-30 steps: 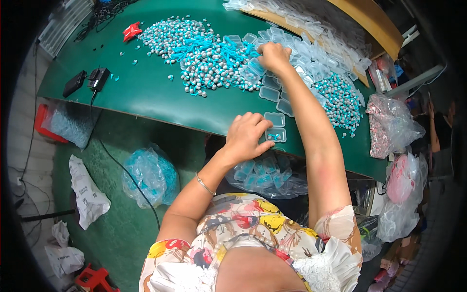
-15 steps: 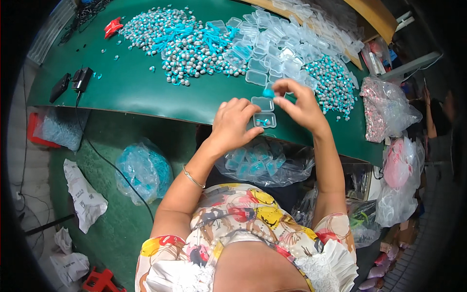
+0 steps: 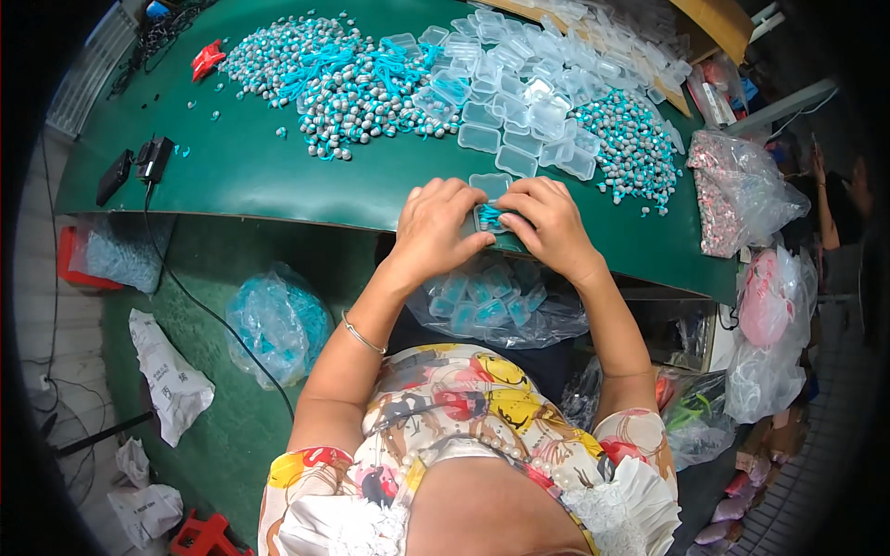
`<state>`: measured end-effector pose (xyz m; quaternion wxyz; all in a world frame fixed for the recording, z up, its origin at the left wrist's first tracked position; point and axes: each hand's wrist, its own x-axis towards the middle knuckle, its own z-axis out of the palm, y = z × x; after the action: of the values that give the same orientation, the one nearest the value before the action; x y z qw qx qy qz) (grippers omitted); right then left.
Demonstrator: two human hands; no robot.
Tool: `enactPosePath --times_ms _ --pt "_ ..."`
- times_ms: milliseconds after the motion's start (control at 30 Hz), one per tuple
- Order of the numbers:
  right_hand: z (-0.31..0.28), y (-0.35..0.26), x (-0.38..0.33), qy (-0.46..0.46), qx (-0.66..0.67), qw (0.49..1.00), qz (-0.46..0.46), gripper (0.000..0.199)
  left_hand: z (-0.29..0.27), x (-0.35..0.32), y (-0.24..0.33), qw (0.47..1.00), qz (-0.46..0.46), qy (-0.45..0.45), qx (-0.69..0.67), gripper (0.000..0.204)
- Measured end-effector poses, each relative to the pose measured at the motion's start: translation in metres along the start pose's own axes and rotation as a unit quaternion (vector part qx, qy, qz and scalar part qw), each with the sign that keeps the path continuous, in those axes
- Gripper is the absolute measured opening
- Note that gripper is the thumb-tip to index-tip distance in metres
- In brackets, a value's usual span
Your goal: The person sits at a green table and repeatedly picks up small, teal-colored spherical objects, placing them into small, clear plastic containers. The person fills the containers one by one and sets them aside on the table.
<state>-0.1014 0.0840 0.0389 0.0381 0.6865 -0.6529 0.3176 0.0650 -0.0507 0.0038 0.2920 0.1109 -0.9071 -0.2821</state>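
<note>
At the table's front edge lies a small clear plastic box, its hinged lid laid back on the far side. A coiled blue cord is inside it. My left hand is curled against the left side of the box and steadies it, thumb toward the near edge. From the right, the fingers of my right hand are closed at the box and press on the cord. My fingers partly cover the box, so anything beneath the cord is hidden.
Beyond my hands lie a heap of small grey-and-blue pieces, several empty clear boxes and another heap of pieces at right. Below the table edge, a plastic bag holds filled boxes. A black adapter with a cable sits left.
My right hand has come down and left with the blue bundle, from above the lid to the box. The bundle is now in the box. My left hand has shifted slightly left.
</note>
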Motion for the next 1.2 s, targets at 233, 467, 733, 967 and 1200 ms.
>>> enactPosePath --times_ms 233,467,733,967,1200 --pt "0.002 0.004 -0.008 -0.004 -0.01 1.0 0.017 0.015 -0.001 0.0 0.002 1.0 0.001 0.002 0.003 0.045" --pt "-0.001 0.005 -0.002 0.01 -0.022 1.0 0.008 0.015 -0.002 0.0 0.001 1.0 0.001 0.004 0.004 0.045" --pt "0.009 0.019 0.012 -0.044 -0.12 0.989 0.073 0.024 -0.001 0.001 0.003 1.0 0.004 0.004 0.002 0.043" --pt "0.003 0.023 0.014 -0.032 0.019 0.994 0.1 0.023 -0.003 -0.001 0.005 1.0 -0.009 -0.002 -0.002 0.052" --pt "-0.008 0.022 0.0 0.002 0.098 0.995 0.025 0.022 -0.004 0.001 0.008 1.0 0.019 0.015 -0.007 0.062"
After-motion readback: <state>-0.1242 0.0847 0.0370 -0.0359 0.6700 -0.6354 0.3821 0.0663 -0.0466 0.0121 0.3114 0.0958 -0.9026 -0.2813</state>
